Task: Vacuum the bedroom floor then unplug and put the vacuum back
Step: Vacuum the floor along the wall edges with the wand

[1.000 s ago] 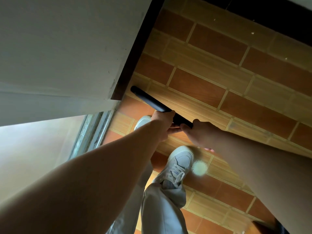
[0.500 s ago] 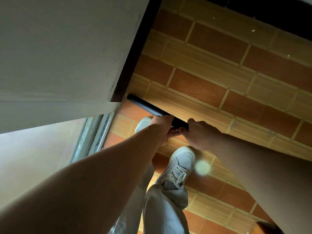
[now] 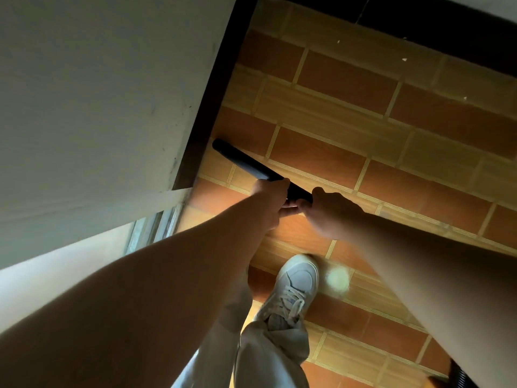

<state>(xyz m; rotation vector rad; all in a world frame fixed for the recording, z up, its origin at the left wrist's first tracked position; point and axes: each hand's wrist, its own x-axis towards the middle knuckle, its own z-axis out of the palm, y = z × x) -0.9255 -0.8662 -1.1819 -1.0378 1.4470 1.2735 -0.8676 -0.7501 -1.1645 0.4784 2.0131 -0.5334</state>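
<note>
a pale wall [image 3: 98, 93] is seen across the upper left of the frame, edged on its right by a dark skirting strip [image 3: 212, 93]. a window frame [image 3: 152, 233] is glimpsed below it. a white laced sneaker [image 3: 296, 287] and a pale trouser leg [image 3: 268, 359] are shown at lower centre, with a round spot of light [image 3: 337, 278] just right of the sneaker.

wand [image 3: 246, 163] beside wall [image 3: 98, 93], shoe [image 3: 296, 287] behind (nearer)

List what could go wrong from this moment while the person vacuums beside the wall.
1. The tube tip lies close to the dark skirting; a push forward could knock or scuff it.
2. The ribbed hose shows at the lower right, behind the shoe; a step back might catch it and cause a trip.
</note>
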